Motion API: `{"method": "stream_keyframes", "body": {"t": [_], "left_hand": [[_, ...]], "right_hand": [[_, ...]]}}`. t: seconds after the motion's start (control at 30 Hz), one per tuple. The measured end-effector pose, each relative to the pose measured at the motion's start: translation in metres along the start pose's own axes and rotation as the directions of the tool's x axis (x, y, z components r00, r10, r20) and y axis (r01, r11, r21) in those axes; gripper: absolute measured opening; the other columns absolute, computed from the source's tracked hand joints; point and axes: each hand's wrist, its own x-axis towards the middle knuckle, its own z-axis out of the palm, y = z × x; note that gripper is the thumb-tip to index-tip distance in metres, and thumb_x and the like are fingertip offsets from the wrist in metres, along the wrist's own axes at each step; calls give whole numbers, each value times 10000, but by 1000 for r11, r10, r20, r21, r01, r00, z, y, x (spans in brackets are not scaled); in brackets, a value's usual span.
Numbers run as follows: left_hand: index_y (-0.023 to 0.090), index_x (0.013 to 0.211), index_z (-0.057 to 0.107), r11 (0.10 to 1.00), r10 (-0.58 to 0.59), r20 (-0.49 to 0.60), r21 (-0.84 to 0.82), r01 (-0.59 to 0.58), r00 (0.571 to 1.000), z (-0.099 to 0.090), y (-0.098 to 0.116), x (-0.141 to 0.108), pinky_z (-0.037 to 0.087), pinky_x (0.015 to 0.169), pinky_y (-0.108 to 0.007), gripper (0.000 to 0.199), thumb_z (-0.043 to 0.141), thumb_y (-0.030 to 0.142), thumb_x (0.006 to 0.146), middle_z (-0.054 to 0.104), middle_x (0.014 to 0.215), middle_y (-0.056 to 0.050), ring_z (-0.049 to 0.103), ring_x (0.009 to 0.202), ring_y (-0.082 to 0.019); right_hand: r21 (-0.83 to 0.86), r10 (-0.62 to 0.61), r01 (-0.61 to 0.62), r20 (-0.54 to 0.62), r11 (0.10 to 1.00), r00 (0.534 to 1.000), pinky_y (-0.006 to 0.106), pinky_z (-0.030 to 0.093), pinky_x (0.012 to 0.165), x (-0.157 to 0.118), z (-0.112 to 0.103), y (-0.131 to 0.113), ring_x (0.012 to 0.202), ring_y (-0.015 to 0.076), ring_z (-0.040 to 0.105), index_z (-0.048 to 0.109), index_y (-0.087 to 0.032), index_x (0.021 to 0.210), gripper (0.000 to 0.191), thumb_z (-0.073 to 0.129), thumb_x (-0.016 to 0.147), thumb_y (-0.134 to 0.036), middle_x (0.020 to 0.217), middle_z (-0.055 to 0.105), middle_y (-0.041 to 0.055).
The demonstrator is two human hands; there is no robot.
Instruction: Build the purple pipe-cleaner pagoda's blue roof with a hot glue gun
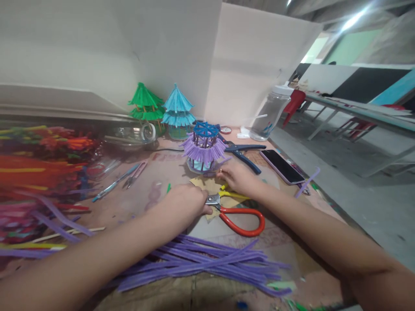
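Gripping red-handled scissors [238, 211] by blade end with left hand [187, 199], nearside of pipe-cleaner pagoda [205, 150]; pinching narrowly with right hand [238, 175] beside pagoda, cannot tell on what. Would judge pagoda light, crushable; would grasp by blue top frame [206, 128].

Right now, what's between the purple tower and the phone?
Blue pliers, handles spread, lie between the purple tower and the phone; the head view shows it.

Standing on your right
A clear, white-lidded plastic bottle [269, 113] is standing behind a black, pink-edged smartphone [282, 166]; a red plastic chair [294, 106] is showing beyond.
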Motion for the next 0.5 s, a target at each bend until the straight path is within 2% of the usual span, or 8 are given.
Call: {"method": "stream_keyframes", "body": {"t": [0.13,0.27,0.37,0.4,0.5], "left_hand": [[130,1008,758,1000,-1,6,-8,1,1000,0,0,0,487,665,-343,348,660,442,888,763,863,-180,733,838,-341],[145,944,757,999,-11,-47,-36,9,999,3,-1,0,484,653,-343,311,661,435,889,755,817,-169,733,803,-337],[137,963,755,999,7,-31,-32,-8,1000,4,-1,1,491,646,-343,304,685,419,873,760,832,-175,737,806,-343],[136,971,752,1000,15,-33,-25,-16,999,5,-1,1,497,649,-344,306,683,419,875,760,832,-175,738,808,-343],[155,980,741,1000,16,-45,-8,-16,999,9,-2,1,513,670,-341,315,647,445,899,757,824,-158,737,803,-322]], "right_hand": [[53,-93,91,42,994,995,293,444,726,0,1,1,791,198,629,688,-151,808,178,546,914,-132,819,714,96],[-14,-47,47,-20,999,999,319,447,758,-1,4,-2,807,214,624,679,-136,783,176,545,884,-84,822,704,121],[87,-117,115,21,990,993,311,448,762,-2,6,-4,796,200,609,674,-152,779,172,551,892,-112,815,700,100],[121,-111,108,15,987,994,311,445,756,-2,6,-3,787,199,602,670,-157,768,175,552,889,-116,800,696,96],[161,16,-4,-75,987,997,343,431,768,1,5,6,807,222,593,654,-152,724,175,563,869,-118,781,685,114]]}}
